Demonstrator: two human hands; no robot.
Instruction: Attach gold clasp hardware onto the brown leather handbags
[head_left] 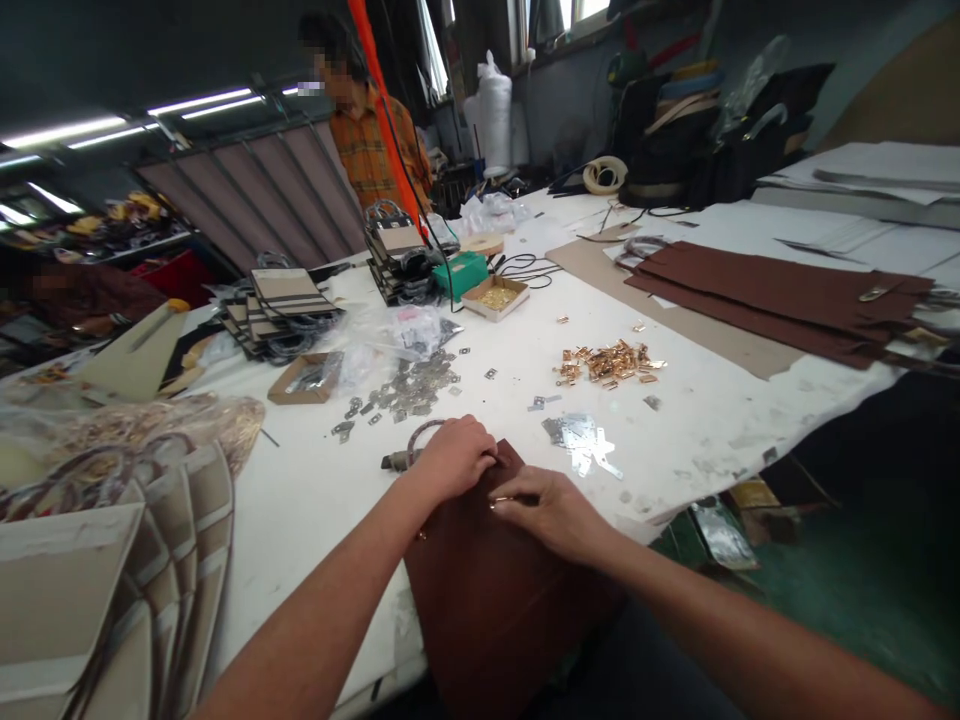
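A dark brown leather bag panel (502,600) lies over the table's front edge, its near part hanging towards my lap. My left hand (457,455) is closed on the panel's upper edge, next to a rounded handle (424,432). Between thumb and fingers of my right hand (555,510) is a small gold metal fitting (501,501), held against the panel's face. Another bit of gold hardware (421,535) shows at the panel's left edge. Beyond my hands lie a heap of gold fittings (611,362), scattered grey metal plates (412,385) and shiny flat silver pieces (589,445).
Stacked beige panels with handles (67,590) stand at the near left. Brown leather pieces (772,295) lie at the right on cardboard (697,325). An open box of small gold parts (495,297) sits further back. A person in a checked shirt (371,150) is across the table (300,520).
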